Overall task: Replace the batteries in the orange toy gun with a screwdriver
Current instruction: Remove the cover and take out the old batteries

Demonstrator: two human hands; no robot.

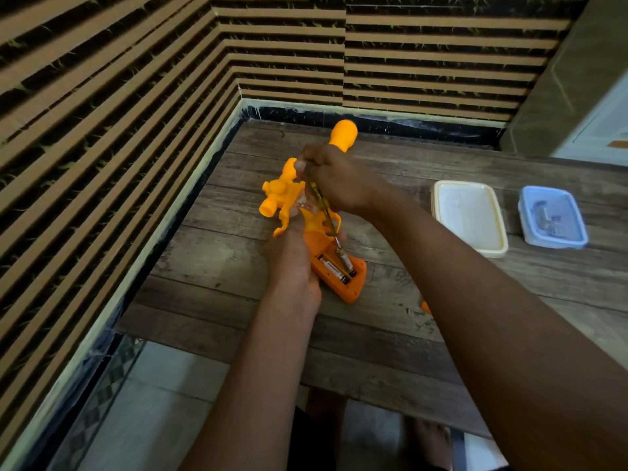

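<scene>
While the orange toy gun rests on the wooden table by the wall corner, your left hand curls round its grip. Your right hand pinches the screwdriver, tip at the batteries in the open compartment. Cream box and blue box sit further right.

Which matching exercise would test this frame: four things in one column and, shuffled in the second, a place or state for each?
Things:
1. screwdriver
2. batteries
3. cream container
4. blue container

Places or states:
A. farthest to the right
B. lying in the open compartment of the toy gun
C. gripped by the right hand
D. between the toy gun and the blue container

Pairs: 1-C, 2-B, 3-D, 4-A
</scene>
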